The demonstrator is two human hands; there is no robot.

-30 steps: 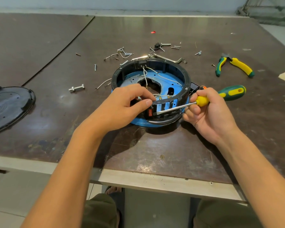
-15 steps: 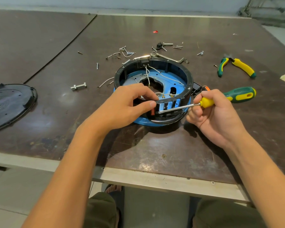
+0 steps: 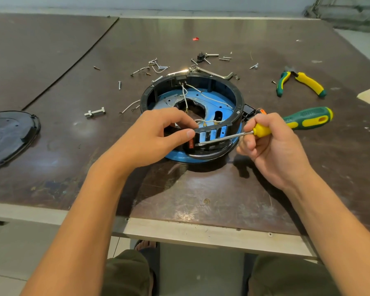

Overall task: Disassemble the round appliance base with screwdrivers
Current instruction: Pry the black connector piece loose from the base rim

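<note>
Base: one round base, black ring on blue plate, mid-tabletop.
Left hand: thumb and forefinger pinching its near rim.
Right hand: wrapped round the one screwdriver (shaft across that rim).
Pliers: one pair, far right.
Cover: one, far left.

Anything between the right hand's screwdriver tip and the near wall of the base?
Nothing visible. The screwdriver runs clear from the right hand to the near wall of the base, tip already at it. The left hand pinches that wall just left of the tip, beside the shaft, not across it.
</note>
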